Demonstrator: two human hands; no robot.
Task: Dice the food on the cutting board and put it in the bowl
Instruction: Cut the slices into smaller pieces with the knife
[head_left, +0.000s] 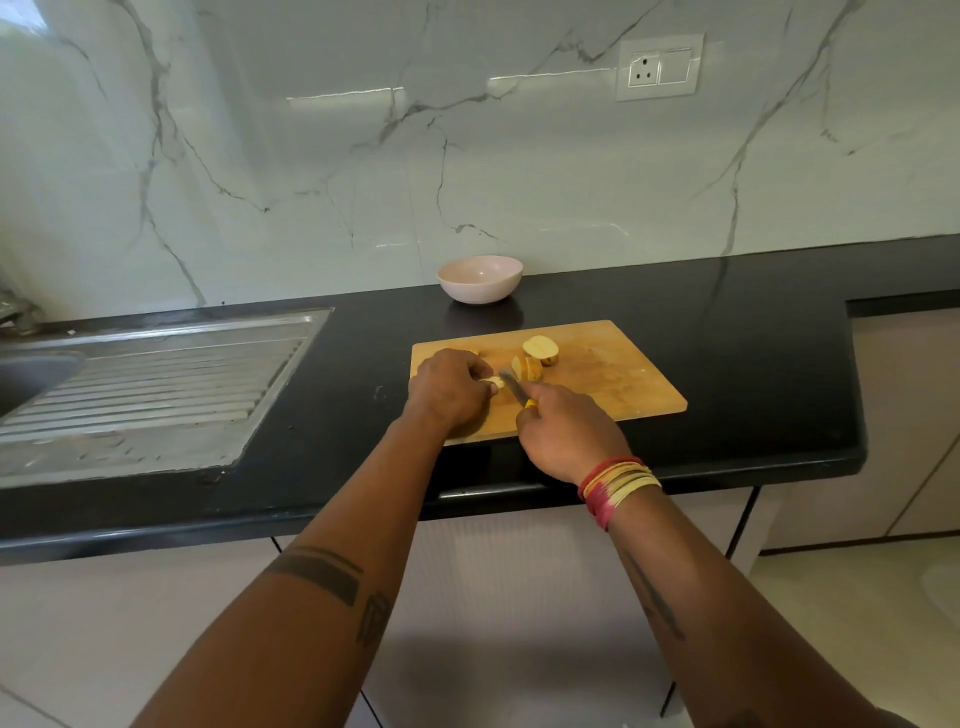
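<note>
A wooden cutting board (613, 374) lies on the black counter. On it lie pale yellow potato pieces: a half (541, 350) near the back and a sliced chunk (529, 368) in front of it. My left hand (449, 389) holds a small potato piece (494, 383) down on the board with curled fingers. My right hand (566, 431) grips a knife by its yellow handle; the blade (511, 385) angles in right beside that piece. A pale pink bowl (479, 278) stands behind the board by the wall, and looks empty.
A steel sink with a ribbed drainboard (156, 379) fills the counter's left side. The marble wall behind carries a socket plate (658, 67). The counter's front edge (311, 512) runs just below my wrists, and the counter steps back at the right (852, 364).
</note>
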